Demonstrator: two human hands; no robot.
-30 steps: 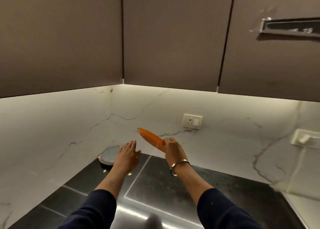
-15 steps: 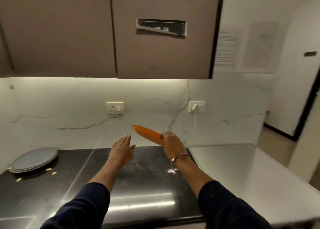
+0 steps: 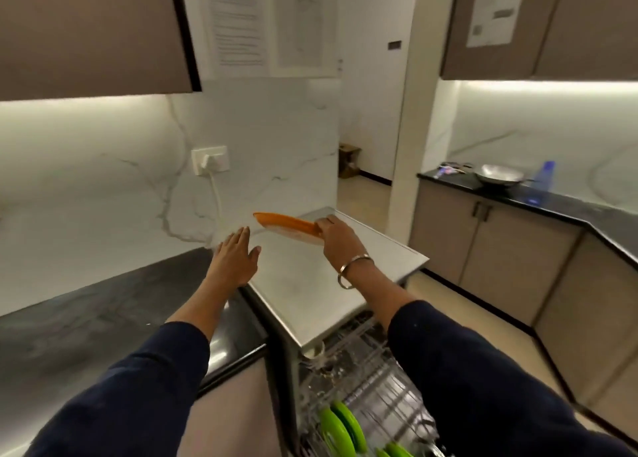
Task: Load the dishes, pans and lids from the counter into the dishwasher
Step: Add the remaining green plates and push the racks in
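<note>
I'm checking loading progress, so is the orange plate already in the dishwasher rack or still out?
Out. The right hand grips the orange plate above the steel counter; the rack below holds green plates.

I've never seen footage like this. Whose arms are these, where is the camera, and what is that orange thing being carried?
No machine here: a person wears a wide-angle camera on the head, looking forward and down, so you see their own arms in dark sleeves. The right hand grips the edge of an orange plate, held above a steel counter. The left hand is open and holds nothing. Below, the dishwasher rack is pulled out, with green plates already standing in it. On the far black counter sits a metal pan.
</note>
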